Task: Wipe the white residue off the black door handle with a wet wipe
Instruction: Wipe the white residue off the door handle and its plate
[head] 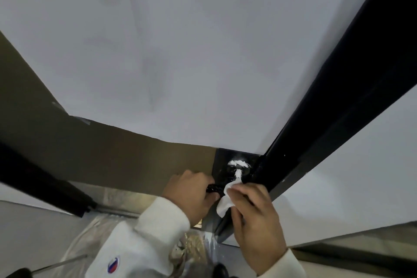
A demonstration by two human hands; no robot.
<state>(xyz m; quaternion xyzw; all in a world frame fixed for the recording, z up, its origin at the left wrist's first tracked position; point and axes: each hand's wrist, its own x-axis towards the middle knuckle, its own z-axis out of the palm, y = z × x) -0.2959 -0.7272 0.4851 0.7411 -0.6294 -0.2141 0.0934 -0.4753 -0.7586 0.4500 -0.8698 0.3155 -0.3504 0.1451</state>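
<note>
The black door handle (215,187) sticks out from a black plate at the door's edge, low in the head view. White residue (238,164) smears the round base of the handle and runs down its neck. My left hand (191,192) grips the lever's free end. My right hand (252,212) holds a white wet wipe (225,201) and presses it against the lever near the neck. Much of the lever is hidden under both hands and the wipe.
The door is covered by a large white sheet (180,52) above a brown panel (101,153). A black door frame (338,108) runs diagonally at the right. Clear plastic sheeting (94,244) covers the floor below my white sleeves.
</note>
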